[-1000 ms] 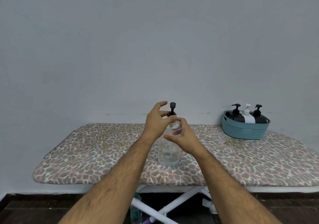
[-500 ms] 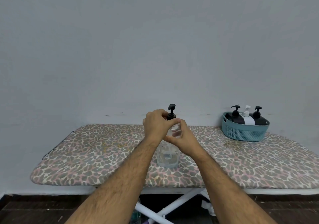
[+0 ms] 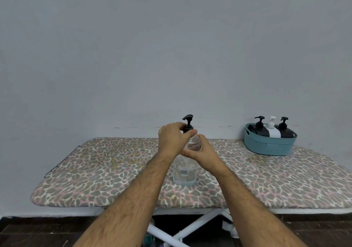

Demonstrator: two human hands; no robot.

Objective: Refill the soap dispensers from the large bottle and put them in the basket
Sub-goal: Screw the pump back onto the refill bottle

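A clear soap dispenser (image 3: 184,172) with a black pump top (image 3: 188,122) stands upright in the middle of the ironing board (image 3: 99,170). My left hand (image 3: 172,140) grips the black collar of the pump. My right hand (image 3: 202,154) holds the clear bottle's shoulder just below. At the board's far right sits a teal basket (image 3: 269,146) holding two black dispensers (image 3: 257,128) (image 3: 285,130) and a white dispenser (image 3: 272,129) between them. No large refill bottle shows on the board.
The board has a leopard-print cover and stands against a plain grey wall. White crossed legs (image 3: 190,227) show beneath it, with a bottle (image 3: 149,237) partly seen on the dark floor. A thin metal rest (image 3: 62,159) sticks out at the board's left end.
My left hand's fingers were spread above the pump a second ago; they have since come down and wrapped round the pump's collar. My right hand stays on the bottle.
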